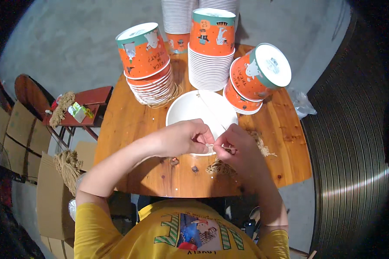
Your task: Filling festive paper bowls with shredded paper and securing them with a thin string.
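A white-lined paper bucket (188, 108) stands mouth up on the table in front of me. A thin pale cord (212, 113) runs from its far rim across the opening toward my hands. At the near rim my left hand (188, 137) is closed in a pinch on the cord, its fingertips against or very close to the rim. Beside it, my right hand (238, 146) pinches the same cord, and a short end shows at its fingers. The fingertips of the two hands almost meet. A bundle of tan cords (219, 166) lies under and beside my right hand.
Upside-down stacks of orange paper buckets stand at the left (145, 54), centre (212, 39) and right, where one stack (257, 73) leans. Loose cords hang around the left stack. The wooden table (125, 129) has a rounded edge. A red stool (88, 101) and cardboard (52, 190) are left.
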A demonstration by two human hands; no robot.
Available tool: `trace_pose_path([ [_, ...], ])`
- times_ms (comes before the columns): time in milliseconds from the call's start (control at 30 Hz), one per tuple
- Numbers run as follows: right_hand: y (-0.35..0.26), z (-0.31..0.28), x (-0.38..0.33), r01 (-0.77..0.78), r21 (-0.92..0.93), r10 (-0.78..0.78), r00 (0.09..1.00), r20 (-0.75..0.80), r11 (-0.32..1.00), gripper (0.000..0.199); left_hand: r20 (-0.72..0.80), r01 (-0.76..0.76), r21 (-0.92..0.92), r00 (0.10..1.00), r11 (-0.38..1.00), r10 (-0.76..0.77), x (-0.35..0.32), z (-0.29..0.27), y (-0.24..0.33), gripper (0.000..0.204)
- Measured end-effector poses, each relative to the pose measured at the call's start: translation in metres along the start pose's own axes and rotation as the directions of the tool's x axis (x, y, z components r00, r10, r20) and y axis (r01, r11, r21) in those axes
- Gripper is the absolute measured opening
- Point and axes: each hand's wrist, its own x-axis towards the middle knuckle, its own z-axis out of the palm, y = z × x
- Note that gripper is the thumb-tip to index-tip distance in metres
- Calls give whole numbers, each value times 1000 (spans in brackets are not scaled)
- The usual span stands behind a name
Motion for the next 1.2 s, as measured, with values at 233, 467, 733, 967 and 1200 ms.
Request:
trace_pose_path([
  [233,4,-2,2,57,-3,-57,998,23,998,12,249,147,-200,964,969,-95,13,-6,-3,17],
  [467,7,-2,1,51,-2,-51,999,3,999,12,77,-45,-32,996,998,47,9,5,-6,12],
  [733,3,-1,3,88,12,-87,996,-24,996,11,-238,-186,293,936,938,261,-3,21,1,12],
  [967,4,-2,1,42,54,-43,999,15,998,10,-301,-118,152,940,981,160,-5,28,4,12],
  [1200,2,0,1,74,47,-73,997,-21,996,10,-324,-77,81,941,994,99,-6,30,1,13],
])
